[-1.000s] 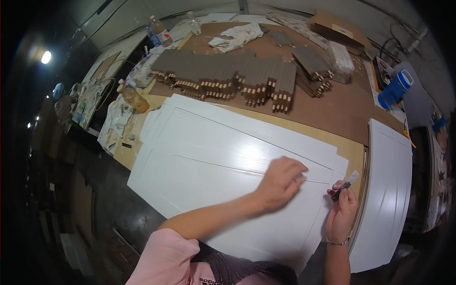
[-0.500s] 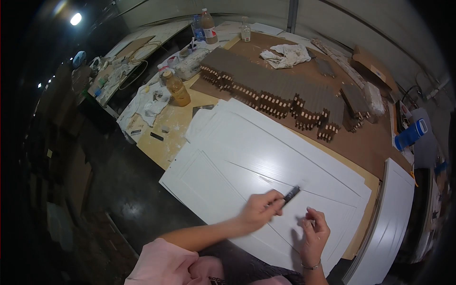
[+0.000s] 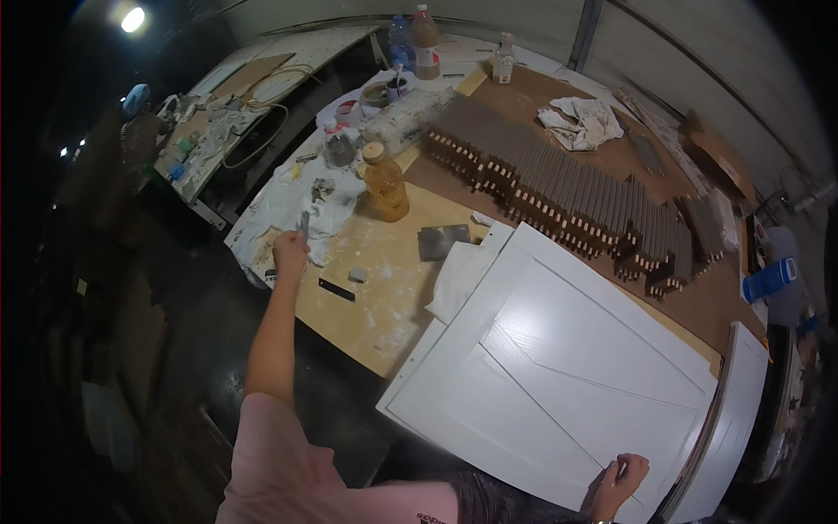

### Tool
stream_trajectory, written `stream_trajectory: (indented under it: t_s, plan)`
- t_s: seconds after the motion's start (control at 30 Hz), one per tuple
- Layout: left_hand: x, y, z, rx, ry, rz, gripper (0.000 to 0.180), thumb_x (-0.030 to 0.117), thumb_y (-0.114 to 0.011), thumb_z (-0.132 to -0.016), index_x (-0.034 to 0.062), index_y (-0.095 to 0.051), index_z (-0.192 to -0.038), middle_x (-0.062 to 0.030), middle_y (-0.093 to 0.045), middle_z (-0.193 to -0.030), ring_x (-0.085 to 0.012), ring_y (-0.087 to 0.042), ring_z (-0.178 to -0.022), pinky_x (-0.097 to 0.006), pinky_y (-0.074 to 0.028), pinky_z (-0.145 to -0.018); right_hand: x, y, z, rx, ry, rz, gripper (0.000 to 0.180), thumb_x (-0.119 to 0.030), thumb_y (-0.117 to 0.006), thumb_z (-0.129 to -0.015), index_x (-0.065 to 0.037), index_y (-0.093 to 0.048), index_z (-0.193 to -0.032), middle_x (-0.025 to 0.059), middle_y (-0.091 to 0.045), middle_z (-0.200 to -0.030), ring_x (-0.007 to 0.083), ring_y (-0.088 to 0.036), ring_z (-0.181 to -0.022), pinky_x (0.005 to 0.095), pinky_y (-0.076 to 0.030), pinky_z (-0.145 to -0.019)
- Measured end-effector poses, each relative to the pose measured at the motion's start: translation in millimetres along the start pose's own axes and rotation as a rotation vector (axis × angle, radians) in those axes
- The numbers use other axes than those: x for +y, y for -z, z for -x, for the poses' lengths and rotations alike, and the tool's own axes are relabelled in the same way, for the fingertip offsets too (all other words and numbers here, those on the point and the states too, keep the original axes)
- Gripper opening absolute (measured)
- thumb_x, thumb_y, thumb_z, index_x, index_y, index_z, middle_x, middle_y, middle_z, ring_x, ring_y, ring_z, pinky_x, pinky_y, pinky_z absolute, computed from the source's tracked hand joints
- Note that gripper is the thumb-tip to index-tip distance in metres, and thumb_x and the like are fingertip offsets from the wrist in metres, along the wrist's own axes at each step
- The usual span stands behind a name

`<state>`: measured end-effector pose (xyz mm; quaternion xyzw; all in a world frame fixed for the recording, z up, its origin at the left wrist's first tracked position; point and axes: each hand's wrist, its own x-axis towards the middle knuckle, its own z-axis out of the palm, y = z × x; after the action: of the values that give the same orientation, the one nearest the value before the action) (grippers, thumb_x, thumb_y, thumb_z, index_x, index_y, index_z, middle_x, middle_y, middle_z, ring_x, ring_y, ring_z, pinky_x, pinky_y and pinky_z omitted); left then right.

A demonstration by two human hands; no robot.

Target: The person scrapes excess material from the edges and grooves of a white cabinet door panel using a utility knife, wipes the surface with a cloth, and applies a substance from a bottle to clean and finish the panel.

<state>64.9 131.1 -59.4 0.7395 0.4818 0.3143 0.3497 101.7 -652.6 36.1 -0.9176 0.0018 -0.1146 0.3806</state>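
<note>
White cabinet door panel lies flat on the plywood workbench, filling the 4 to 5 o'clock part of the view. Right hand rests on its near corner at 5 o'clock — fingers curled, can't tell if they grip anything. Left hand is stretched out to 9 o'clock at the bench edge, fingers closed on a small grey tool above the white rags — amber bottle stands nearby.
</note>
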Motion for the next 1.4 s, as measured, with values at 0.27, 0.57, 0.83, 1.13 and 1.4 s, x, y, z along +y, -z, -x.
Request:
stream_trajectory:
  t_s: [0.27,0.57,0.83,1.13,1.4]
  plan:
    - [66,-4,19,0.128,-0.127,-0.401,0.031,0.034,-0.068,-0.094,0.0046,-0.071,-0.103,-0.0096,-0.067,-0.074,-0.0227,-0.065,-0.067,-0.038,-0.051,-0.064,-21,-6,-2,0.033,0.057,0.254,0.016,0.006,-0.054,-0.077,0.0,-0.054,-0.091,0.0117,-0.048,-0.1,0.0263,-0.048,-0.092,0.0335,-0.043,-0.072]
    - [219,-96,183,-0.697,-0.987,0.065,0.042,0.006,-0.073,-0.081,0.0029,-0.064,-0.122,-0.0106,-0.065,-0.1,-0.0238,-0.066,-0.093,-0.029,-0.051,-0.081,-16,-13,0,0.074,0.071,0.254,0.02,0.007,-0.056,-0.076,-0.001,-0.057,-0.094,0.0126,-0.051,-0.099,0.0284,-0.048,-0.093,0.0363,-0.044,-0.076]
    - [237,-98,183,-0.648,-0.85,0.18,0.017,-0.001,-0.07,-0.079,-0.0021,-0.071,-0.096,-0.0123,-0.059,-0.083,-0.0267,-0.058,-0.071,-0.033,-0.046,-0.065,-18,1,-7,0.022,0.038,0.261,0.016,0.004,-0.061,-0.078,-0.001,-0.058,-0.093,0.0122,-0.053,-0.099,0.0282,-0.05,-0.093,0.0374,-0.045,-0.078]
    - [303,36,231,-0.393,-0.983,0.317,0.017,-0.006,-0.059,-0.08,-0.0083,-0.066,-0.096,-0.0066,-0.056,-0.09,-0.0134,-0.051,-0.083,-0.025,-0.041,-0.082,108,102,-61,0.151,0.018,0.489,0.037,-0.009,-0.071,-0.079,0.003,-0.062,-0.113,0.0167,-0.059,-0.109,0.0345,-0.056,-0.106,0.0407,-0.047,-0.091]
    - [270,187,221,-0.137,-0.3,1.304,0.03,0.006,-0.049,-0.099,-0.0034,-0.061,-0.125,-0.0153,-0.062,-0.126,-0.0271,-0.057,-0.119,-0.042,-0.042,-0.104,149,111,-103,0.012,-0.287,0.278,0.048,-0.028,-0.073,-0.09,0.009,-0.055,-0.116,0.0159,-0.063,-0.096,0.0236,-0.058,-0.089,0.0366,-0.047,-0.084]
